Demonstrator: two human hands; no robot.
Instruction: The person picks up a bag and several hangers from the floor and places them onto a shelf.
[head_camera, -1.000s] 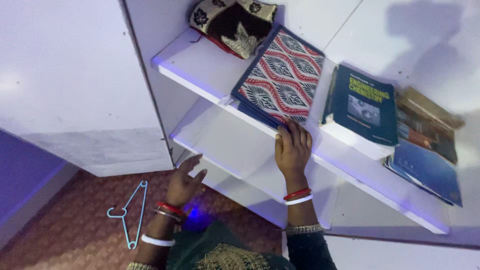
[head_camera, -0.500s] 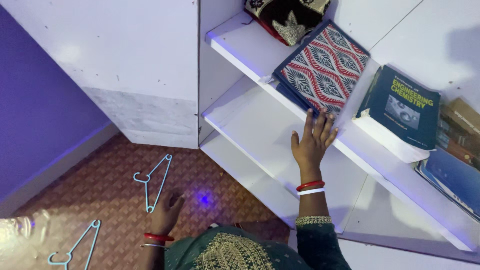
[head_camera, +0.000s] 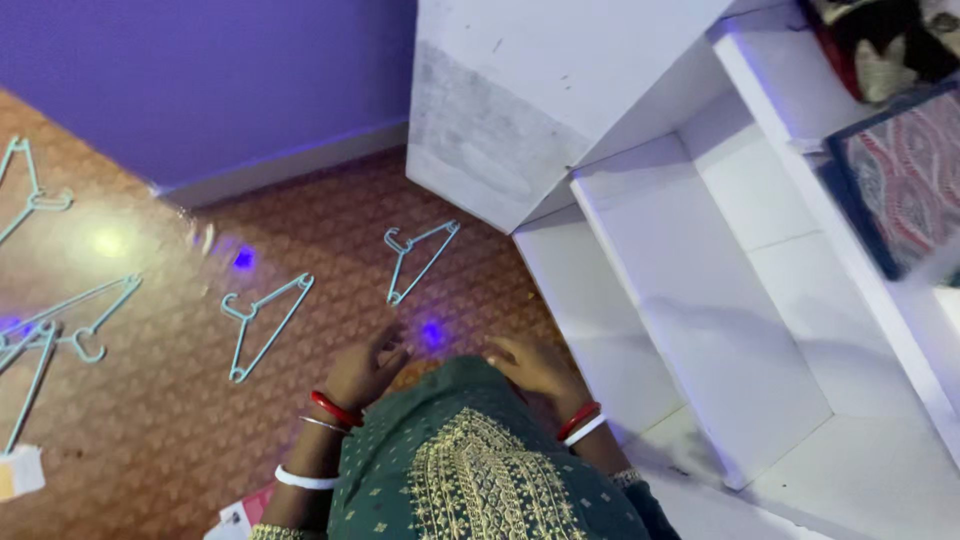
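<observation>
My left hand (head_camera: 365, 368) rests low over the patterned brown floor mat (head_camera: 170, 420), fingers loosely spread, holding nothing. My right hand (head_camera: 535, 365) lies palm down beside my green embroidered garment (head_camera: 470, 470), near the foot of the white shelf unit (head_camera: 690, 290); it is empty too. The nearest light-blue wire hanger (head_camera: 418, 258) lies on the mat just beyond both hands. A second hanger (head_camera: 262, 320) lies to its left. A red-and-white patterned book (head_camera: 900, 180) sits on the upper shelf at the right edge.
Several more light-blue hangers (head_camera: 55, 325) are scattered on the mat at far left. A purple wall (head_camera: 200, 80) with a pale skirting runs behind. A dark embroidered cloth (head_camera: 885, 40) lies on the shelf's top right. Paper scraps (head_camera: 20, 470) lie at lower left.
My right hand has left the patterned book on the shelf and dropped down to the floor by my knee. The view swung left and down, showing more hangers.
</observation>
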